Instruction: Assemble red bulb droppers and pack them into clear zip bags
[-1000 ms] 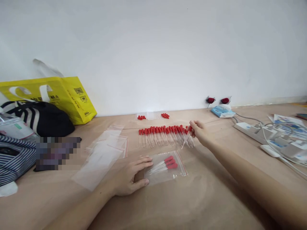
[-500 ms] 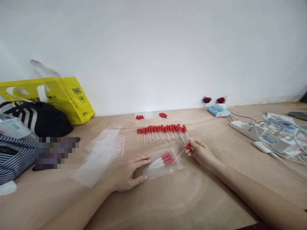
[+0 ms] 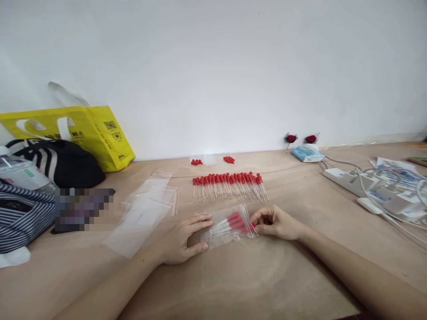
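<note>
A clear zip bag lies flat on the table with several red-bulbed glass droppers inside. My left hand rests on its left end, fingers spread, fingertips touching the plastic. At the right, by the bag's red-lined mouth, my right hand pinches the red bulb of another dropper, whose tip points left into the bag. Beyond them, a row of more droppers lies side by side, red bulbs facing the wall.
Flat zip bags overlap to the left. Two bags of red bulbs lie by the wall. On the right are a power strip with cables and a blue tissue pack. A yellow bag and a black bag stand left.
My right hand has moved left and down, carrying the dropper from outside the bag's mouth into it. My left hand stays on the bag. The view has shifted slightly.
</note>
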A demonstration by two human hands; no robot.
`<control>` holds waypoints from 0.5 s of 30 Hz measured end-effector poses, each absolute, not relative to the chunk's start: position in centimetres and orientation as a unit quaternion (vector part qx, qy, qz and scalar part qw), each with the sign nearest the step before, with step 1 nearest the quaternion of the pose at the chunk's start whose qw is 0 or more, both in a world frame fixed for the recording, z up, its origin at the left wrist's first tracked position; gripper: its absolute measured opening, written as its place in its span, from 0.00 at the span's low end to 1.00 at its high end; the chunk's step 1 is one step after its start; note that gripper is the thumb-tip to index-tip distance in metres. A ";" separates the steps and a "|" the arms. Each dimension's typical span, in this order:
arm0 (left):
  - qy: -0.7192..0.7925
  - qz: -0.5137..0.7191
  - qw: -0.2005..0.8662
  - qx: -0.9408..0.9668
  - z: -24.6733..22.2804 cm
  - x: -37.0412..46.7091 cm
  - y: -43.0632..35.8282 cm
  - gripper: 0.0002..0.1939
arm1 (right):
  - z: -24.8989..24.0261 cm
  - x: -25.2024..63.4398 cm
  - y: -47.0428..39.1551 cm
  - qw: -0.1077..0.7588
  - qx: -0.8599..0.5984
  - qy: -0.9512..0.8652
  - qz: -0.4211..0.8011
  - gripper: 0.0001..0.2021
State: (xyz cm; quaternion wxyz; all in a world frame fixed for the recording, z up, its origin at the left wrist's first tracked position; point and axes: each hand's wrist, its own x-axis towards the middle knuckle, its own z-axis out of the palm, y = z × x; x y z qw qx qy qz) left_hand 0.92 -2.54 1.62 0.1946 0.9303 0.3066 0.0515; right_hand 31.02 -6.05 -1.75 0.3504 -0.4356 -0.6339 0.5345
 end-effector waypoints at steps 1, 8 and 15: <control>0.307 0.050 0.193 0.930 1.6 0.9 -2.6 0.25 | -2.0 30.9 -5.9 0.352 -0.437 -0.634 0.532 0.13; 0.304 0.066 0.185 0.932 1.7 1.1 -2.7 0.24 | -2.8 29.3 -5.5 0.367 -0.442 -0.649 0.500 0.12; 0.301 0.069 0.199 0.930 1.7 1.1 -2.5 0.24 | -1.6 29.4 -5.8 0.329 -0.423 -0.701 0.471 0.10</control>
